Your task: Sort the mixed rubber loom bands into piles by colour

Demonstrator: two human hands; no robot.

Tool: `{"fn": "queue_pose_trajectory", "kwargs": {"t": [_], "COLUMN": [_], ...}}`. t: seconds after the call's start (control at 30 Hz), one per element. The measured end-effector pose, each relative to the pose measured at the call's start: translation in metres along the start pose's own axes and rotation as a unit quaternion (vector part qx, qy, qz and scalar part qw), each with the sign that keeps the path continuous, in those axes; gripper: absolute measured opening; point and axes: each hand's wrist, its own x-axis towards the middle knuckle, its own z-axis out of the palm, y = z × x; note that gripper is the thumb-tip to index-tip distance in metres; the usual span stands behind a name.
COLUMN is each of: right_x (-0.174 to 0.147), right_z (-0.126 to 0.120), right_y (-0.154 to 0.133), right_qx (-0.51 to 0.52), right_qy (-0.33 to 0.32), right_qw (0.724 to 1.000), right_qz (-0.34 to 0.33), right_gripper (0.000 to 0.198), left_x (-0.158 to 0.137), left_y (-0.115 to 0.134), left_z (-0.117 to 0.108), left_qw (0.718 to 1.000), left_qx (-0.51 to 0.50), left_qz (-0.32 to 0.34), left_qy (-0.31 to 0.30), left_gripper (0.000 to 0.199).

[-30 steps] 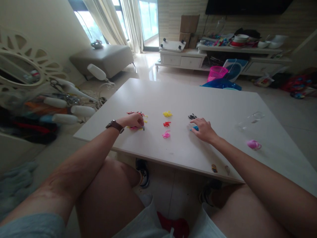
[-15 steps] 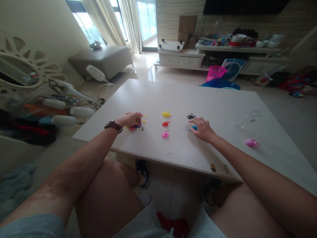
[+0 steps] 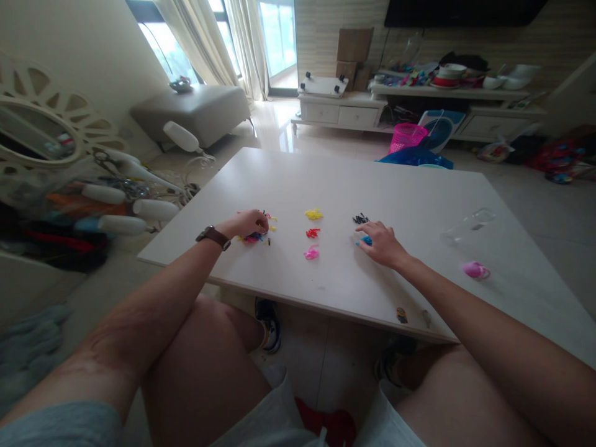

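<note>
A seated person works with both hands over small coloured pieces at a pale worktop (image 3: 298,180), where the step in hand looks to be picking through a mixed pile (image 3: 254,238) by colour. The left hand (image 3: 254,222), a watch (image 3: 214,236) at its wrist, hangs over that pile with fingers drawn together; whether they grip a piece cannot be told. The right hand (image 3: 382,242), fingers spread and curved, is poised at a blue pile (image 3: 367,240), though contact is unclear. Near it lies a black pile (image 3: 360,218); between the hands sit yellow (image 3: 313,214), red (image 3: 313,233) and pink (image 3: 311,252) piles in a column. Freeing a single piece from the tangle would call for a fine fingertip pinch. A loose dark piece (image 3: 269,242) lies beside the mixed pile. Farther right rest a clear container (image 3: 479,218) and a pink-purple object with a loop (image 3: 475,270). Beyond, a tiled living room holds a grey ottoman (image 3: 195,112), pale curtains (image 3: 249,49), a low white cabinet (image 3: 338,113) and a pink basket (image 3: 407,136).
</note>
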Motion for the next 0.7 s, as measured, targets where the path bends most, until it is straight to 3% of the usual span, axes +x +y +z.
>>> {"fn": "queue_pose_trajectory", "kwargs": {"t": [0.37, 0.7], "right_x": [-0.0004, -0.0002], "right_z": [-0.0006, -0.0008], "right_y": [-0.0025, -0.0026], "right_qx": [0.000, 0.003], "right_qy": [-0.001, -0.006], "right_qw": [1.000, 1.000], "right_qz": [-0.001, -0.001], "right_gripper": [0.034, 0.033], "left_x": [0.0030, 0.0048], "left_y": [0.0025, -0.0020], "left_z": [0.0070, 0.0078], "left_qw": [0.998, 0.997], "left_qx": [0.043, 0.077], "left_qz": [-0.039, -0.023], "left_qy": [0.028, 0.004], "left_gripper": [0.016, 0.009]}}
